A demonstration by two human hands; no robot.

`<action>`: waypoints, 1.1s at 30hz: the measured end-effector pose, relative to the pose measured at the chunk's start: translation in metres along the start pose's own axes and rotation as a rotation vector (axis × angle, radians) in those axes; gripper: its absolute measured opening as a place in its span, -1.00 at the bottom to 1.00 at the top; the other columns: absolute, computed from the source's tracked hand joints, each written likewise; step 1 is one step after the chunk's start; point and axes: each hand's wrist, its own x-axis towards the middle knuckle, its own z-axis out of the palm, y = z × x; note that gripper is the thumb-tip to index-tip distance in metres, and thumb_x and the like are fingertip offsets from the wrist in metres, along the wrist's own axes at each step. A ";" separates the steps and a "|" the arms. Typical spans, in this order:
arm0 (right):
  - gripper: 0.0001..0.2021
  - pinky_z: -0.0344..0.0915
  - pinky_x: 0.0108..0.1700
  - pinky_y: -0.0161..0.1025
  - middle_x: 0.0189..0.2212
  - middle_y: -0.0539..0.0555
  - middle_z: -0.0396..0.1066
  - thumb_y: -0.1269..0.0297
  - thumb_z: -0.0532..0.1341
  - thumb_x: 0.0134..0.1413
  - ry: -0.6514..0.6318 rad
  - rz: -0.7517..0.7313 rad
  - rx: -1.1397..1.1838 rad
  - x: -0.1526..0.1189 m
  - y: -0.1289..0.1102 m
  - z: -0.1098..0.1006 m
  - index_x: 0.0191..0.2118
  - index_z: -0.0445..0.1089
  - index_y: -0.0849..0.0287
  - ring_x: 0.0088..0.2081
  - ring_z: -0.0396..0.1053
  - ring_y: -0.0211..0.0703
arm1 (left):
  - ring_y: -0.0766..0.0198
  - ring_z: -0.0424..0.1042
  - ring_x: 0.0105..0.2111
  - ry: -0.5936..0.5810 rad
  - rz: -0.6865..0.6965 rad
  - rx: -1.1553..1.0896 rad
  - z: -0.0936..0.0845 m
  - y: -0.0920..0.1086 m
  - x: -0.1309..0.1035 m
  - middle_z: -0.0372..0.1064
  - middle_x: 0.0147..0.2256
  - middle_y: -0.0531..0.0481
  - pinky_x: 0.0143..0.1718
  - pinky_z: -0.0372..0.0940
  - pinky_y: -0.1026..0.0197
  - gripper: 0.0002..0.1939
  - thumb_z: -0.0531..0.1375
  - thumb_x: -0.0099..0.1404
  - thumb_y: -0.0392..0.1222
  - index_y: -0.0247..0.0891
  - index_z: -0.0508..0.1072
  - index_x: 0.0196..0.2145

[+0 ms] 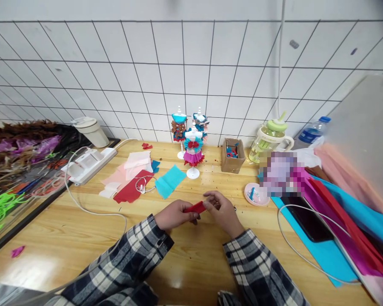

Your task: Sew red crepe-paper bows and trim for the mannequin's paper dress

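Observation:
A narrow folded strip of red crepe paper (196, 207) is held just above the wooden table. My left hand (174, 215) grips its left part between thumb and fingers. At the strip's right end, my right hand (222, 212) pinches it with thumb and fingertips. Beyond my hands stand three small white dress-form stands wearing paper outfits; the nearest dress form (194, 153) has a turquoise, red and magenta one. A turquoise crepe sheet (170, 181) and a larger red crepe piece (135, 185) lie to the left of them.
Pink and white paper pieces (127, 169) and a power strip (91, 165) lie left. Right are a cardboard box (233, 156) of scraps, a pink dish (257, 195), a green-lidded cup (270, 138), a black phone (309, 221) and coloured paper rolls. A white cable (280, 221) loops there.

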 end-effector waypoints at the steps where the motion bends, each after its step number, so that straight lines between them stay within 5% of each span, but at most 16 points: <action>1: -0.68 0.28 -0.26 -0.19 -0.34 0.06 0.42 0.08 0.14 0.10 0.036 -0.016 -0.129 0.000 0.003 -0.006 -0.11 0.36 0.16 -0.33 0.33 -0.15 | 0.29 0.42 -0.46 0.001 -0.021 -0.080 -0.001 -0.004 0.000 0.50 -0.49 -0.05 -0.34 0.24 0.27 -0.67 0.29 0.08 0.03 -0.35 0.53 -0.39; 5: -0.74 0.15 -0.08 -0.01 -0.23 0.16 0.38 0.10 0.23 0.03 0.064 -0.053 -0.677 -0.003 0.020 -0.025 -0.20 0.40 0.13 -0.12 0.25 0.06 | 0.37 0.36 -0.59 0.018 -0.099 -0.387 -0.005 -0.016 0.001 0.44 -0.55 -0.02 -0.51 0.19 0.32 -0.64 0.34 0.04 0.02 -0.36 0.49 -0.36; 9: -0.90 0.13 -0.16 -0.08 -0.31 0.16 0.36 0.27 0.23 0.03 -0.016 -0.028 -0.819 -0.005 0.033 -0.026 -0.32 0.34 0.15 -0.19 0.25 0.03 | 0.48 0.22 -0.70 0.018 -0.104 -0.459 -0.009 -0.021 0.001 0.35 -0.61 0.06 -0.66 0.03 0.39 -0.65 0.33 0.08 0.00 -0.37 0.46 -0.34; 13: -0.92 0.11 -0.26 -0.19 -0.39 0.11 0.37 0.33 0.13 0.12 -0.019 0.010 -0.721 -0.003 0.027 -0.016 -0.39 0.20 0.13 -0.28 0.28 -0.04 | 0.47 0.25 -0.66 -0.005 -0.064 -0.480 -0.010 -0.022 0.002 0.38 -0.54 0.03 -0.64 0.05 0.39 -0.62 0.29 0.14 0.02 -0.36 0.45 -0.24; 19: -0.91 0.11 -0.38 -0.27 -0.46 0.01 0.41 0.28 -0.04 0.24 -0.108 0.126 -0.307 -0.016 0.006 0.016 -0.16 0.09 0.11 -0.42 0.37 -0.13 | 0.37 0.37 -0.55 0.051 -0.072 -0.526 -0.010 -0.028 0.004 0.44 -0.52 -0.04 -0.49 0.21 0.33 -0.67 0.32 0.10 -0.02 -0.39 0.47 -0.35; 26: -0.67 0.13 -0.38 -0.27 -0.49 0.01 0.35 0.12 -0.22 0.32 -0.182 0.122 -0.270 -0.026 0.001 0.026 -0.27 0.21 0.08 -0.44 0.32 -0.16 | 0.37 0.37 -0.56 0.005 -0.051 -0.476 -0.006 -0.029 0.005 0.46 -0.53 -0.04 -0.47 0.22 0.32 -0.69 0.30 0.14 -0.04 -0.39 0.48 -0.31; 33: -0.74 0.12 -0.37 -0.28 -0.56 -0.05 0.35 0.12 -0.13 0.31 -0.231 0.114 -0.259 -0.026 0.000 0.026 -0.22 0.21 0.09 -0.46 0.34 -0.17 | 0.35 0.38 -0.53 0.006 -0.034 -0.438 -0.004 -0.030 0.007 0.47 -0.51 -0.03 -0.43 0.23 0.30 -0.69 0.31 0.13 -0.04 -0.38 0.47 -0.31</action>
